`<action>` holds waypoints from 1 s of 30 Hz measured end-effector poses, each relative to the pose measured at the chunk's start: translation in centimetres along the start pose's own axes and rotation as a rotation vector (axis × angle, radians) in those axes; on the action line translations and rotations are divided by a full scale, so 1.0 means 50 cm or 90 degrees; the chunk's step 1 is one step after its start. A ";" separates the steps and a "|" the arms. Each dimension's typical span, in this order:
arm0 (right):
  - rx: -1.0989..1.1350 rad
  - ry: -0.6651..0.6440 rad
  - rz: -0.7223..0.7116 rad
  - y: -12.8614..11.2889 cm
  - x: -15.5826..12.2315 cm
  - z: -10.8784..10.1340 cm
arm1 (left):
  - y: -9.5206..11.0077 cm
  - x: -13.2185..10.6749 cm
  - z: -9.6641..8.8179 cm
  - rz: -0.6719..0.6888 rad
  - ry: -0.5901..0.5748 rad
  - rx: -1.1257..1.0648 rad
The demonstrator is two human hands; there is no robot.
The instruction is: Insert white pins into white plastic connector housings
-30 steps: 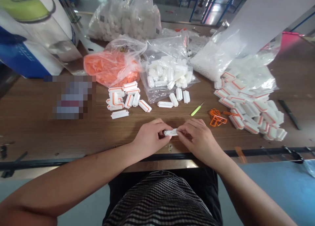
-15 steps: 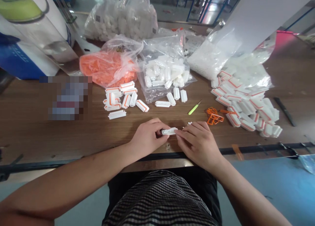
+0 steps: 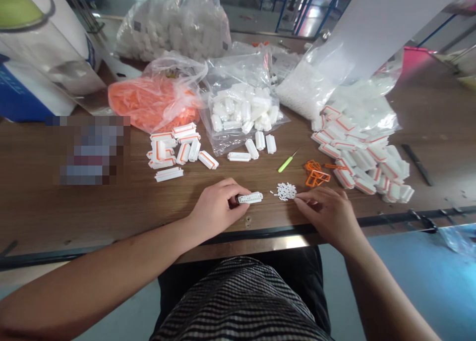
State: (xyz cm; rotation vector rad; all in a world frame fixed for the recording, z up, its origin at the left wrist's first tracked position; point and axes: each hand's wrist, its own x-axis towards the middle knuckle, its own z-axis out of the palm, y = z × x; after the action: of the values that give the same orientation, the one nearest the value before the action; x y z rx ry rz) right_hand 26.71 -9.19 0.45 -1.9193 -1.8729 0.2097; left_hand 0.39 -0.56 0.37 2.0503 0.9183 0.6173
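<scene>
Left hand (image 3: 219,202), gripping white block (image 3: 254,198); right hand (image 3: 330,214), narrowed at white pegs (image 3: 286,191), catch unclear.
Desk (image 3: 122,214), near edge: block best held level.

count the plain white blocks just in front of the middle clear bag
4: a sideways block, then going right, a second block, a third block and a fourth block. None seems hidden.

Left of the white peg pile (image 3: 286,191), our left hand (image 3: 215,204) grips a white block (image 3: 251,198); our right hand (image 3: 330,213) is at the pile's right edge, and a green-handled pick (image 3: 285,164) lies beyond the pile.
</scene>
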 end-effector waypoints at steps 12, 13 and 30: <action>0.051 -0.030 0.026 0.022 0.022 -0.021 | -0.007 -0.001 0.003 0.013 0.006 -0.004; 0.057 -0.029 0.027 0.020 0.022 -0.022 | -0.007 -0.001 0.003 0.014 0.004 -0.003; 0.153 -0.074 0.089 0.016 0.017 -0.023 | -0.003 0.000 0.002 0.011 0.005 0.001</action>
State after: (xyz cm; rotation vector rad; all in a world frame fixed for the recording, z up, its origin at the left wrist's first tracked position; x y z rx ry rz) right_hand 27.96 -8.56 1.30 -1.9057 -1.6966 0.5746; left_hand 0.40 -0.53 0.21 2.0611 0.9064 0.6348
